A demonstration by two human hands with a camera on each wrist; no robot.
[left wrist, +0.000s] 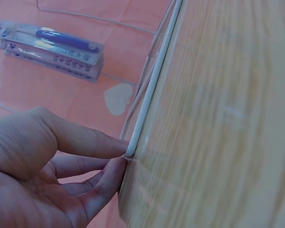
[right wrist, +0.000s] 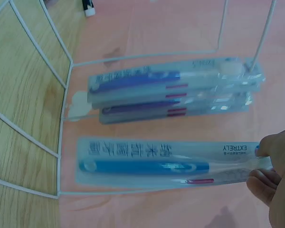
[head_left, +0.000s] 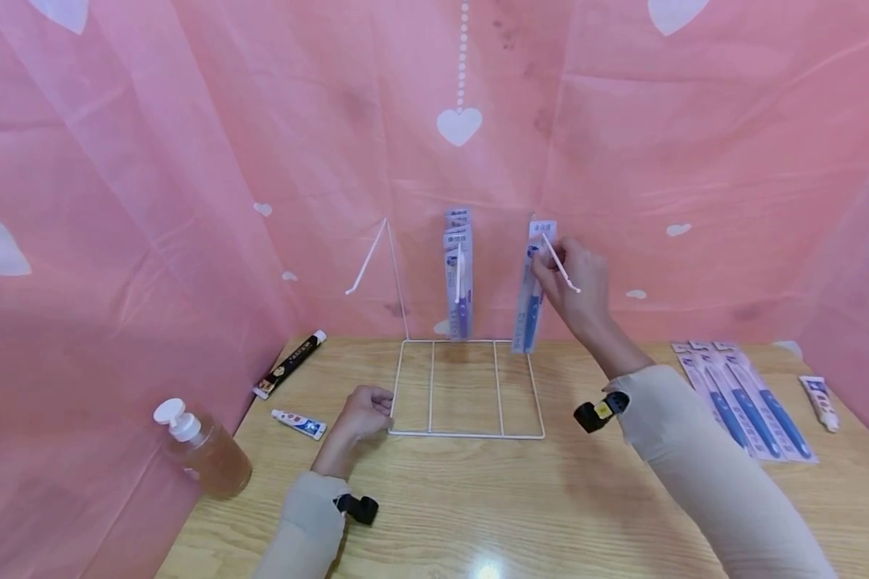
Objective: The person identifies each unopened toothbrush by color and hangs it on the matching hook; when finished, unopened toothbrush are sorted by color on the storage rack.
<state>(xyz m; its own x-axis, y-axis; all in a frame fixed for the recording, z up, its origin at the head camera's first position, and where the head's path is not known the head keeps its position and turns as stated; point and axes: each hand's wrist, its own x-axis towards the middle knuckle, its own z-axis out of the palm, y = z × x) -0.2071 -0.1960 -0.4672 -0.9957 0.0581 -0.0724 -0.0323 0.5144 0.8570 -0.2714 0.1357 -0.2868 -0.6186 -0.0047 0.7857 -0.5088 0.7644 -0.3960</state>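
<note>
A white wire display rack point(head_left: 467, 437) stands on the table with three hooks at its back. My right hand point(head_left: 578, 283) pinches a packaged blue toothbrush point(right wrist: 147, 166) near its upper end, at the right hook point(head_left: 561, 261). Whether the hook passes through the package's hole is hard to tell. Several packaged purple toothbrushes point(head_left: 459, 281) hang one behind another on the middle hook. On the left hook point(head_left: 368, 257) nothing hangs. Down at the base, my left hand point(head_left: 365, 414) pinches the rack's front left corner between thumb and fingers, as the left wrist view shows.
Three packaged blue toothbrushes point(head_left: 746, 402) lie at the right, beside a small toothpaste tube point(head_left: 818, 402). At the left are a black toothpaste box point(head_left: 290, 366), another small tube point(head_left: 299, 423) and a pump bottle point(head_left: 213, 458). Pink cloth point(head_left: 333, 145) encloses the table.
</note>
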